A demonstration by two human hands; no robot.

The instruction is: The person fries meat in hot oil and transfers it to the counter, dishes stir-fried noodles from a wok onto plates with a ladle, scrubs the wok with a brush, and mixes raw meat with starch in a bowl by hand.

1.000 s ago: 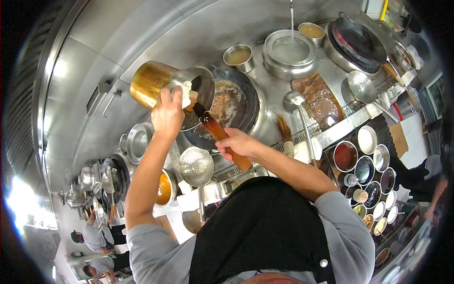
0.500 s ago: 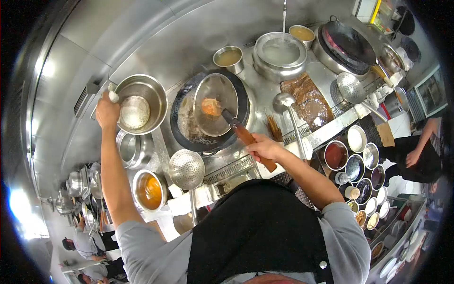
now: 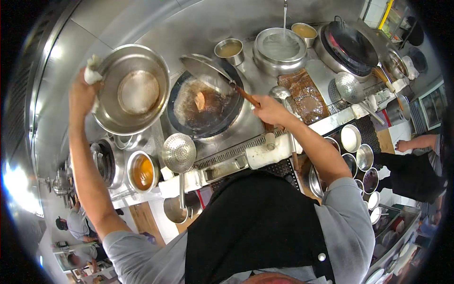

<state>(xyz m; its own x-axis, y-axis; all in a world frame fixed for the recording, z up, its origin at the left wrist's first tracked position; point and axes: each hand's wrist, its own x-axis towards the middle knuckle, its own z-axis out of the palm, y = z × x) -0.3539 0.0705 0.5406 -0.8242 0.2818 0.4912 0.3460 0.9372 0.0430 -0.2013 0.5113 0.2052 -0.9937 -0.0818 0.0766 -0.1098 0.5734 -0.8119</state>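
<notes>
My left hand (image 3: pixel 82 97) grips the side of a large steel pot (image 3: pixel 111 113) through a white cloth (image 3: pixel 93 71); the pot is raised at the left and nothing shows inside but its stained bottom. My right hand (image 3: pixel 272 111) is closed round the wooden handle (image 3: pixel 248 97) of a wide round strainer (image 3: pixel 206 73), tilted over the back of a black wok (image 3: pixel 228 124). A brownish-orange piece of food (image 3: pixel 200 101) lies in the wok, with a wet, foamy residue around it.
Water runs into a lidded-looking steel pot (image 3: pixel 259 57) behind. A perforated ladle (image 3: pixel 179 153) and a bowl of orange liquid (image 3: pixel 143 172) are in front. A brown slab (image 3: pixel 302 94), another wok (image 3: pixel 352 42) and sauce bowls (image 3: pixel 350 138) are at right. Another person (image 3: pixel 416 170) stands far right.
The pot was tipped over the wok, then swung left and lifted nearer. The strainer has turned up on its side, and the orange piece has left it for the wok.
</notes>
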